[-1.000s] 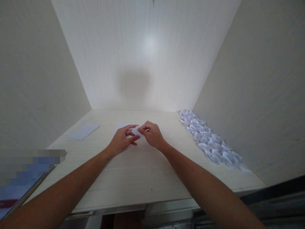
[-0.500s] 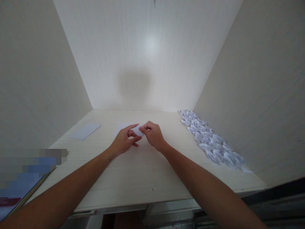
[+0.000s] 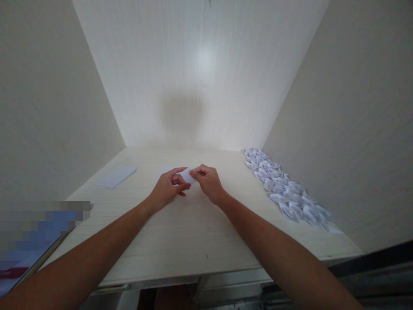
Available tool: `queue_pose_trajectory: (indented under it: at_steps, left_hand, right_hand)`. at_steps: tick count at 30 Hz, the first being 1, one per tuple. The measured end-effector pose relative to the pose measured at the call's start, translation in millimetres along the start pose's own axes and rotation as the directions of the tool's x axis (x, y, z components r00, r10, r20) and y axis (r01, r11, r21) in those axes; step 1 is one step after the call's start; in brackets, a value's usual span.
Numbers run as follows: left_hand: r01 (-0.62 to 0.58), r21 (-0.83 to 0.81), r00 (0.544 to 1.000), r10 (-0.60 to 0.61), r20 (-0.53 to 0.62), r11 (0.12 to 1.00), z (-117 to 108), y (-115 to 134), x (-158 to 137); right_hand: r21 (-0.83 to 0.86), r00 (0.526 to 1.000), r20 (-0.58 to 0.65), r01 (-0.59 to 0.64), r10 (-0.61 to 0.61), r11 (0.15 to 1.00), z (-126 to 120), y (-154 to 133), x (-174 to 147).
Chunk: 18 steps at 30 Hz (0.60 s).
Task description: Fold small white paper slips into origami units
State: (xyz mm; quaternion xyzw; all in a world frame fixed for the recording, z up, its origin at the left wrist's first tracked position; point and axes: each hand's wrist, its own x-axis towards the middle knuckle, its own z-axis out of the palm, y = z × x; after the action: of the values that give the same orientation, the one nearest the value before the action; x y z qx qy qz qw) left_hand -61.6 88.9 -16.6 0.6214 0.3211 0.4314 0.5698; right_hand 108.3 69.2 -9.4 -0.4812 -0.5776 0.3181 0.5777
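Note:
Between my two hands, above the middle of the table, is a small piece of white paper (image 3: 186,175). My right hand (image 3: 207,181) pinches its right side between thumb and fingers. On the other side, my left hand (image 3: 168,186) has its fingers and thumb curved around the paper's left edge and gripping it. Fingers cover part of the paper, so its full shape is hidden. Just behind my left hand, another white sheet (image 3: 164,170) lies on the table, partly covered by that hand.
A stack of white paper slips (image 3: 118,177) lies at the left of the table (image 3: 180,241). Many folded white paper pieces (image 3: 284,189) are lined up along the right wall (image 3: 348,129). A blurred blue object (image 3: 41,234) is by the table's left edge.
Both hands stay nearly in place. My left fingers have shifted slightly on the paper, and a little more of it shows between the hands.

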Motion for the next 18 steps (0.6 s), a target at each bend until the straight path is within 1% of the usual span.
queue_pose_trajectory:
  at_steps: [5,11,16,18]
  left_hand:
    - [-0.014,-0.012,1.0,0.014,-0.014,1.0,-1.5,-2.5,1.2]
    - [-0.01,-0.026,1.0,0.01,-0.014,1.0,-2.8,0.8,2.6]
    - [0.01,-0.062,0.997,-0.015,-0.079,0.998,-2.7,0.5,1.8]
    - [-0.008,-0.058,0.995,0.002,-0.103,0.998,-3.3,0.3,1.7]
  right_hand:
    - [0.045,0.998,0.034,-0.05,0.049,0.998,1.0,4.1,1.1]
    - [0.072,0.995,0.057,-0.08,0.076,0.994,-0.4,3.2,2.2]
    - [0.094,0.995,0.054,-0.09,0.085,0.991,-3.0,2.4,3.4]
    - [0.1,0.994,0.061,-0.092,0.087,0.991,-3.1,2.3,3.4]
